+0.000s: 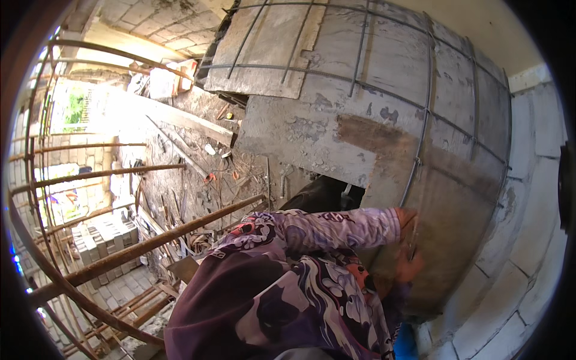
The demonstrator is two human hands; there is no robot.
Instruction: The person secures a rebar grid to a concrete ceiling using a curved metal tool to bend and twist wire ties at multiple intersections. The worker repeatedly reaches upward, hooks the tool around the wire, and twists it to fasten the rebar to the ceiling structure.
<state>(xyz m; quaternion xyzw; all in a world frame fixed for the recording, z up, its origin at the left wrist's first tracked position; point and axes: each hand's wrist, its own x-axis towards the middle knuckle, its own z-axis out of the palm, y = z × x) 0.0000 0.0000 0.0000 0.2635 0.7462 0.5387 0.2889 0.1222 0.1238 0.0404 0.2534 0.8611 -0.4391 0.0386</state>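
Hands meet low against a curved formwork panel (pixel 384 132), grey and stained, with a grid of thin steel bars (pixel 427 102) lying over its face. The left hand (pixel 407 217) reaches across from a purple flower-printed sleeve (pixel 324 231) and curls its fingers round one of the upright bars, where the bar runs down the brown-stained part of the panel. The right hand (pixel 408 267) sits just below it, also close against that bar; it looks closed, but blur hides what, if anything, it grips. Both hands wear orange gloves.

A white block wall (pixel 528 240) rises to the right of the panel, close beside it. To the left, thick rusty reinforcing rods (pixel 150 243) bend across the view, some level and some slanting. Beyond them lies rough ground strewn with timber planks (pixel 180 117) and scraps, and a stack of grey paving bricks (pixel 99 240) stands lower down on the left.
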